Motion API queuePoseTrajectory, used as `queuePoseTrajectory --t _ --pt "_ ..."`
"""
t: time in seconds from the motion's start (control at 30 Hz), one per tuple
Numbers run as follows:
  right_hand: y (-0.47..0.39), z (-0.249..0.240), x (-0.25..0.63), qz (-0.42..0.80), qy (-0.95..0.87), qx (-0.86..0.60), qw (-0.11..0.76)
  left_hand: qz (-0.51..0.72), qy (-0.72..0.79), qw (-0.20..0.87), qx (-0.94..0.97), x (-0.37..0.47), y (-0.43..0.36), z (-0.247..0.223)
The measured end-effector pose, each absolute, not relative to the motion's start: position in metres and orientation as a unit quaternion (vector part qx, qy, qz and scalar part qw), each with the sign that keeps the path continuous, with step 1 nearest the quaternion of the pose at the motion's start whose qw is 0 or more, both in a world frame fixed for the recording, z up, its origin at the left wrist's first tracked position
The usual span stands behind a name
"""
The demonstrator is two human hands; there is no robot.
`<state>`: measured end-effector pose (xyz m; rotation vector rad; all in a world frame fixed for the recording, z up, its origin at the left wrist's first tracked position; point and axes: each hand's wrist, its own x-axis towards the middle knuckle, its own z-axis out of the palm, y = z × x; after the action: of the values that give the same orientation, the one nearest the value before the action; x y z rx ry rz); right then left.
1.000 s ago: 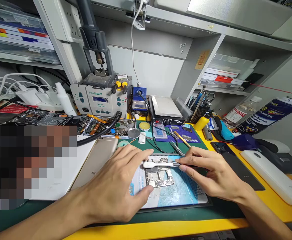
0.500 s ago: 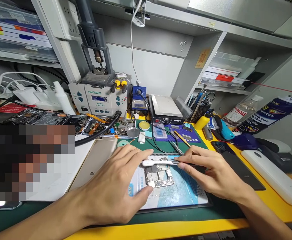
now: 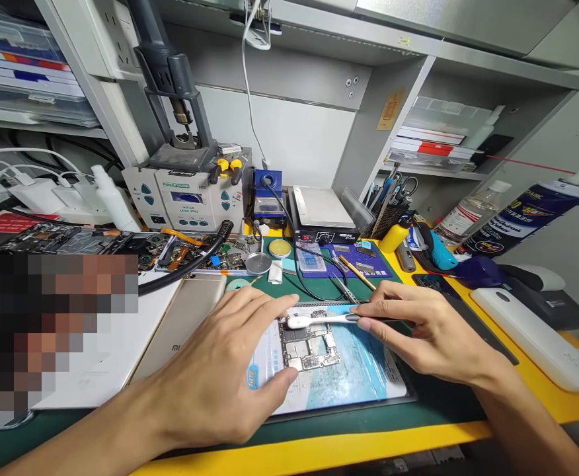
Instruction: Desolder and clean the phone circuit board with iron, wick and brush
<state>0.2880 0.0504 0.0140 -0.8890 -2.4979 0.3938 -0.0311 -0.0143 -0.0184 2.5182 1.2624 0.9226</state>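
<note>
A phone circuit board (image 3: 314, 356) lies flat on a white-and-blue pad (image 3: 353, 380) in the middle of the bench. My left hand (image 3: 225, 363) spans its left side, thumb at the lower left corner and fingertips by the upper edge, holding the board between them. In my right hand (image 3: 418, 324), thumb and fingers are closed around a toothbrush (image 3: 319, 320) with a white head and dark handle. The brush head lies across the upper part of the board, bristles hidden underneath. A pair of tweezers (image 3: 344, 289) lies just behind the pad.
A gold phone back (image 3: 180, 317) is left of the pad, near a tray of loose parts (image 3: 234, 254). Behind stand a hot-air station (image 3: 185, 198) and a heating plate (image 3: 324, 208). At right are a dark phone (image 3: 461, 311), a white power-bank-like object (image 3: 532, 337) and a spray can (image 3: 522, 218).
The brush head has slid slightly right across the board with my right hand. My left hand keeps its place at the board. The whole view has shifted a little.
</note>
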Motion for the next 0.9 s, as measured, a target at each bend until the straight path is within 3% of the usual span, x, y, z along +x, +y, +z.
queuePoseTrajectory --t 0.9 --pt "0.047 0.014 0.279 0.169 -0.907 -0.317 0.218 0.319 0.427 0.104 0.840 -0.031 -0.015 -0.022"
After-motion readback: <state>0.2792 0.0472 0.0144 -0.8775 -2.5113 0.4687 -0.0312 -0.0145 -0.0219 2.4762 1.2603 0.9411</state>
